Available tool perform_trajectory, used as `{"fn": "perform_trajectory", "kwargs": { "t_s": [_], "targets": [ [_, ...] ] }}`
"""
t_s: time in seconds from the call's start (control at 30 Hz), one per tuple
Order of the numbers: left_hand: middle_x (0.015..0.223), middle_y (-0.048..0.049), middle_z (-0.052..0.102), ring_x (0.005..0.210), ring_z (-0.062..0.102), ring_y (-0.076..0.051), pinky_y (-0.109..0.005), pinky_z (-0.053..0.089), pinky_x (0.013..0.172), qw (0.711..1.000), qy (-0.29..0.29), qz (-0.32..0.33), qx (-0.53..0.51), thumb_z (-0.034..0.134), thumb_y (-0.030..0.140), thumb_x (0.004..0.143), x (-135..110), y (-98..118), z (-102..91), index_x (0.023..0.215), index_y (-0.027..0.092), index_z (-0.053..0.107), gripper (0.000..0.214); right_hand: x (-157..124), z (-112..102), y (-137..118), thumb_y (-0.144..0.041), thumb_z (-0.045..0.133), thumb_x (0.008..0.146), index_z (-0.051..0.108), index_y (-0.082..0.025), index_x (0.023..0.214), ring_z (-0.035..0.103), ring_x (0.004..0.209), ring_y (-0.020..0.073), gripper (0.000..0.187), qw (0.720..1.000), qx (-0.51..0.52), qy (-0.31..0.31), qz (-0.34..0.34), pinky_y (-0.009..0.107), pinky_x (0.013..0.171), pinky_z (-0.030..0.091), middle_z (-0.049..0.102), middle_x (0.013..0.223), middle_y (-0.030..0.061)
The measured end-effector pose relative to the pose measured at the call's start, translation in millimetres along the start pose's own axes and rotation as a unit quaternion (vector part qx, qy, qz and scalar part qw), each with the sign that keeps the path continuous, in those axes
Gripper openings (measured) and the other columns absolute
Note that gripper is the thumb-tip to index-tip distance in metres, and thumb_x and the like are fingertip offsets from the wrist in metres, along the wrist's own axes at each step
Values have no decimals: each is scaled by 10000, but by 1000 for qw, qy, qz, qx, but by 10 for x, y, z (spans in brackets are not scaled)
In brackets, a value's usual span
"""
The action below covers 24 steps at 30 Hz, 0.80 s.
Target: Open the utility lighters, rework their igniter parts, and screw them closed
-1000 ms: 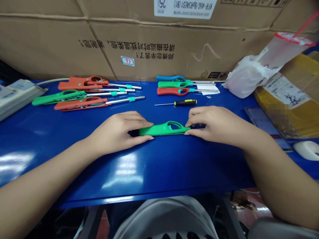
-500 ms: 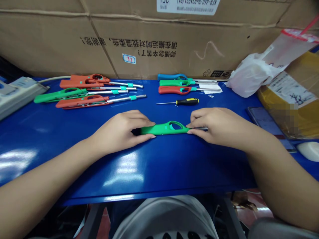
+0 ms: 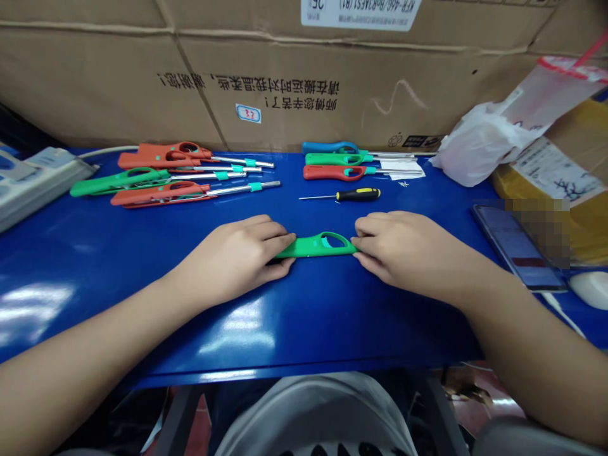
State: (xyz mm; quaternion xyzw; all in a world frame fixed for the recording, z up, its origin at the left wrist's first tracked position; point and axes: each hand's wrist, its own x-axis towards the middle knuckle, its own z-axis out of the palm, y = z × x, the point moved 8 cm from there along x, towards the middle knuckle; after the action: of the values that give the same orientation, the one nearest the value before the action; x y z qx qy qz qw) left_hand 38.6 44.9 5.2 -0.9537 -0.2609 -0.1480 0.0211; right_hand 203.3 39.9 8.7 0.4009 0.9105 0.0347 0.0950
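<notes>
Head view: a blue counter (image 3: 361, 323) fills the middle, closed off along the top by a brown carton (image 3: 266, 66) with printing upside down. At the far left sits a power strip (image 3: 42, 183). Right of it, in the upper left, three orange lighters (image 3: 142, 158) and a green one (image 3: 109, 182) lie bunched, metal tubes pointing right. At upper centre a blue lighter (image 3: 327, 147), a second green one (image 3: 327, 159) and a red one (image 3: 327, 172) lie side by side, their tubes reaching over a white paper (image 3: 399, 164). Just below them, lying across the space above the hands, is a black-and-yellow screwdriver (image 3: 358, 194). Towards the upper right come a white bag (image 3: 475, 145) around a lidded cup (image 3: 541, 95), a yellow parcel (image 3: 536, 190), a phone (image 3: 517, 250) and, at the right edge, a mouse (image 3: 591, 290).

The left hand (image 3: 247, 256) enters from lower left, back of the hand up, thumb on the near side. The right hand (image 3: 408, 250) comes in from lower right, back also up, fingertips pointing left.

Between them, at the centre of the frame, the held lighter (image 3: 311, 247) lies level, green, its loop towards the right. The left fingers are clamped around its left end; the right fingers pinch its narrow right tip, and whatever lies past that is hidden by the hand. Whether it touches the counter I cannot tell.
</notes>
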Motion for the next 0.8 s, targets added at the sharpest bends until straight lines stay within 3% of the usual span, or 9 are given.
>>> {"fn": "perform_trajectory", "kwargs": {
  "t_s": [0.17,0.43,0.53,0.8],
  "targets": [
    [1065,-140,755,938,721,-276,-397,611,820,998,-4,35,45,516,312,1049,-16,39,1,1236,75,707,357,-10,-49,26,-248,628,959,747,-166,860,651,854,237,175,996,-2,86,-26,357,725,418,691,908,71],
    [1018,-84,727,914,699,-195,-300,553,855,988,-3,-21,-150,523,329,1064,22,-62,0,1150,135,707,281,-24,-164,52,-339,587,1016,743,-166,1050,666,917,245,235,979,67,185,-63,364,783,483,728,1030,89],
    [974,-79,714,892,681,-187,-286,537,841,982,-3,-35,-187,503,323,1070,36,-43,36,1124,140,703,277,5,-150,-20,-289,540,1035,722,-162,1095,666,955,245,230,972,95,200,-73,364,822,491,739,1057,99],
    [934,-81,686,850,642,-192,-287,509,777,984,7,-41,-173,481,283,1072,46,-11,35,1114,120,684,264,25,-147,-75,-233,491,1031,721,-123,1003,639,836,236,257,970,96,216,-50,354,721,478,694,922,102]
  ]
}}
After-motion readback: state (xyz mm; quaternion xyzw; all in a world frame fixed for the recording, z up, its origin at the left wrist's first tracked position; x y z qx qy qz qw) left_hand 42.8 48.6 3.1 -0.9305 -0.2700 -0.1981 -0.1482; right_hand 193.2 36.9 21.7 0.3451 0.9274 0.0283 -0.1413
